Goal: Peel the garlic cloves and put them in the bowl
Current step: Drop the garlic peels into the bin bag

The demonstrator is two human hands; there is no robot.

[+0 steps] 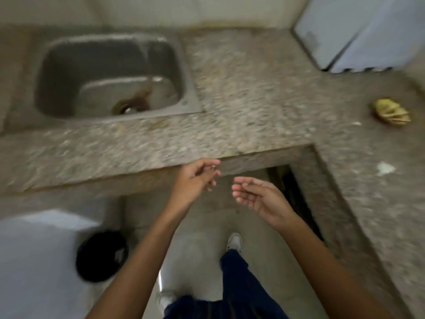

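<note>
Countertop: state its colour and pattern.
The countertop is speckled beige and brown stone; the blurry head view, the only one, shows it.

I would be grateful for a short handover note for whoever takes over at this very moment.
Left hand: fingers loosely curled, possibly pinching something small; too blurred to tell.
Right hand: open, palm up, empty.
Both hands hang in front of the counter edge, right of the sink.
No garlic cloves or bowl in view. A yellowish scrap pile and white flecks lie on the counter's right wing.
Done: cannot be judged. Left: find garlic and bowl, peel, fill.
</note>
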